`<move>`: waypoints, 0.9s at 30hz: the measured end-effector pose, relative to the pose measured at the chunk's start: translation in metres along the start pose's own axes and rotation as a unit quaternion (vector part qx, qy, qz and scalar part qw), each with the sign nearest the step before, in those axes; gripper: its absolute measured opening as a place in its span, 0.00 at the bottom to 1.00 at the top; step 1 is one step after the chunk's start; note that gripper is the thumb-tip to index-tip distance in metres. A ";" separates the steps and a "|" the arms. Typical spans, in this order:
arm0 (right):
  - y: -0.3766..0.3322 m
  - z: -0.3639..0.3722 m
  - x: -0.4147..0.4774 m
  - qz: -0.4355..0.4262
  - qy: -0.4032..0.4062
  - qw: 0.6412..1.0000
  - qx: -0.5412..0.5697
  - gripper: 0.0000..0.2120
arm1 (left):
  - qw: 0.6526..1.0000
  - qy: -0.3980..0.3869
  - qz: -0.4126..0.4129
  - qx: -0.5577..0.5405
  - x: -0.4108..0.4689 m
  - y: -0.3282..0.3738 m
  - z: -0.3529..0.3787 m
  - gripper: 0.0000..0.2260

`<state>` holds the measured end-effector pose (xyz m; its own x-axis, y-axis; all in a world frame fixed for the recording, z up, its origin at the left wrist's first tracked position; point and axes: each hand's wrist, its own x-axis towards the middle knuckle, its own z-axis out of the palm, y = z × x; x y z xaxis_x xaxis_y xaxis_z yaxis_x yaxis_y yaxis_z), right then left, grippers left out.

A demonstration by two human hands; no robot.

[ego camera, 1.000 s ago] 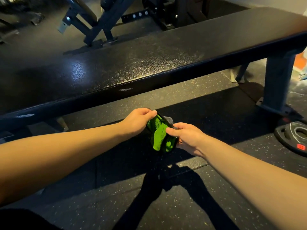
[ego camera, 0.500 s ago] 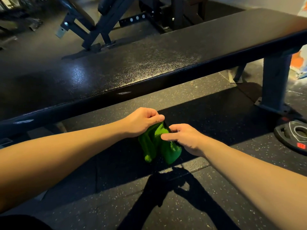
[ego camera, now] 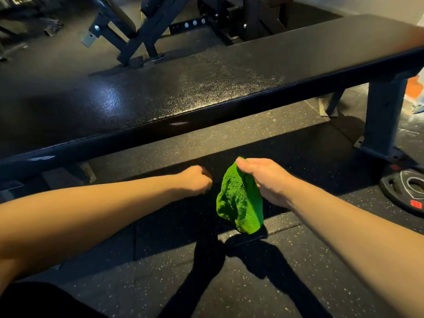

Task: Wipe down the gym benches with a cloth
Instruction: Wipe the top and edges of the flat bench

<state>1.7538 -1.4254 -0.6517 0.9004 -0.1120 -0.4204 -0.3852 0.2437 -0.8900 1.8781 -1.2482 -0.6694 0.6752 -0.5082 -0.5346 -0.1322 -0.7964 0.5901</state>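
1. Black padded surface point(ego camera: 206, 88) spans the far side, glossy in patches; I judge no wiping stroke has begun.
2. Green cloth point(ego camera: 239, 203) now dangles over the floor point(ego camera: 160, 283), nearer than the surface's near edge. Half a second ago both my hands held it bunched.
3. My right hand point(ego camera: 263, 180) alone pinches its top corner, arm stretched forward.
4. My left hand point(ego camera: 197, 181) has let go; it is clenched on nothing, just left of the cloth.

Bench top point(ego camera: 206, 88) open from above; bench leg point(ego camera: 383, 120), weight plate point(ego camera: 410, 191) block floor at right; rack frame point(ego camera: 146, 35) behind.
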 end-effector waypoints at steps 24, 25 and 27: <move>0.019 -0.037 0.015 0.058 0.199 0.977 0.043 0.05 | 0.964 0.039 -0.012 -0.263 0.009 -0.037 0.026 0.25; 0.021 -0.040 0.016 0.064 0.205 0.976 0.042 0.04 | 0.979 0.043 0.009 -0.199 0.009 -0.039 0.024 0.22; 0.029 -0.046 0.021 0.075 0.213 0.974 0.024 0.07 | 0.995 0.064 0.043 -0.067 0.008 -0.040 0.021 0.18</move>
<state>1.7518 -1.4649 -0.6947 0.6649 -0.4589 -0.5894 -0.4871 0.3318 -0.8079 1.8734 -1.2274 -0.7099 0.7535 -0.5197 -0.4026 -0.1006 -0.6963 0.7106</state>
